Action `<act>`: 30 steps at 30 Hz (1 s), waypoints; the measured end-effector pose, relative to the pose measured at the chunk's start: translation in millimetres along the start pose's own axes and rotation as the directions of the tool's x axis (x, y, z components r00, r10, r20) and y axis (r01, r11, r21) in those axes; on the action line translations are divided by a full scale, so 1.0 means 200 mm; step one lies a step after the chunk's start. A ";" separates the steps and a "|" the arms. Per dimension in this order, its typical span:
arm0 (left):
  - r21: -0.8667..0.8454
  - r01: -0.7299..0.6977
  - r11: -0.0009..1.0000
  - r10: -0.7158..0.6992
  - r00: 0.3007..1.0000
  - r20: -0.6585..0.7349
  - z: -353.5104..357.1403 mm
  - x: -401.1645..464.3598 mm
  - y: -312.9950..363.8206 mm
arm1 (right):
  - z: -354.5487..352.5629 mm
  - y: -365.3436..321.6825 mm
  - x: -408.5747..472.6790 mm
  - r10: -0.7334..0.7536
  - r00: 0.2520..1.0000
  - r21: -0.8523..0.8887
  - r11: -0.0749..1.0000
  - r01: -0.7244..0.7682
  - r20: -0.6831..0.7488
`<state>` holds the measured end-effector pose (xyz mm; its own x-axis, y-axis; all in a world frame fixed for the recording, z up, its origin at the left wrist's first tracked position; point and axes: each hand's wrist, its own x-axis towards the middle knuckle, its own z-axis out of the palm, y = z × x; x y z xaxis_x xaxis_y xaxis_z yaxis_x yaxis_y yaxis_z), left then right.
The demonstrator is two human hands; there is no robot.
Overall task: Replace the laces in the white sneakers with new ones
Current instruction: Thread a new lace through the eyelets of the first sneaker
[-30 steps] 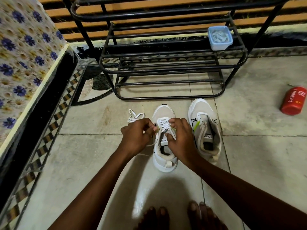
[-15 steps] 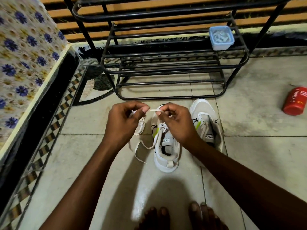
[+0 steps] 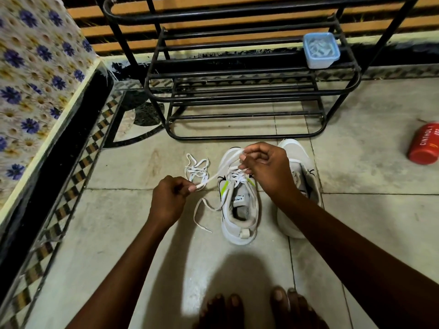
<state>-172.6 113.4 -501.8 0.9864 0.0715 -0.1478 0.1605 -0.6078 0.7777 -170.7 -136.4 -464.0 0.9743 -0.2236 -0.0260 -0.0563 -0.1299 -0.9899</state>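
feet: two bare feet [image 3: 259, 309] at 6 o'clock, on the floor [image 3: 123, 233].
left hand [image 3: 169, 198]: dropped to 9 o'clock of the shoe since 0.5 s ago, pinching the lace [image 3: 215, 178] end.
right hand [image 3: 266, 166]: stayed up at 12 o'clock, pinching a loop.
meaning: lace being drawn out sideways; likely tightening a crossing, job unfinished.
sneakers: two; near one [image 3: 238, 210] being laced, second [image 3: 299, 167] just at 3 o'clock.
loose lace [image 3: 197, 169]: one, 10 o'clock.
far: one rack [image 3: 237, 91], one tub [image 3: 320, 49], one can [image 3: 425, 144].

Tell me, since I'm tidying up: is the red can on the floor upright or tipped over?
Tipped over. The red can lies on its side on the floor tiles, its lettering running along its length.
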 end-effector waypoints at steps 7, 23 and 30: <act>-0.236 0.037 0.971 -0.015 0.996 0.093 0.11 -0.03 0.14 | -0.04 0.10 -0.05 -0.010 1.000 -0.266 0.964 0.012 0.012; -0.535 0.204 0.820 -0.105 0.972 0.209 0.27 -0.09 0.40 | -0.07 0.18 -0.17 -0.033 0.999 -0.369 0.928 0.041 0.027; -0.410 0.176 0.895 -0.122 0.980 0.155 0.35 -0.08 0.41 | -0.06 0.22 -0.19 0.113 0.988 -0.154 0.980 -0.129 -0.109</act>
<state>-178.2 7.3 -478.4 0.9421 0.0220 -0.3347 0.3318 -0.2075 0.9203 -212.6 -146.0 -505.4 0.9321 -0.3408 -0.1225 -0.2145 -0.2470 -0.9450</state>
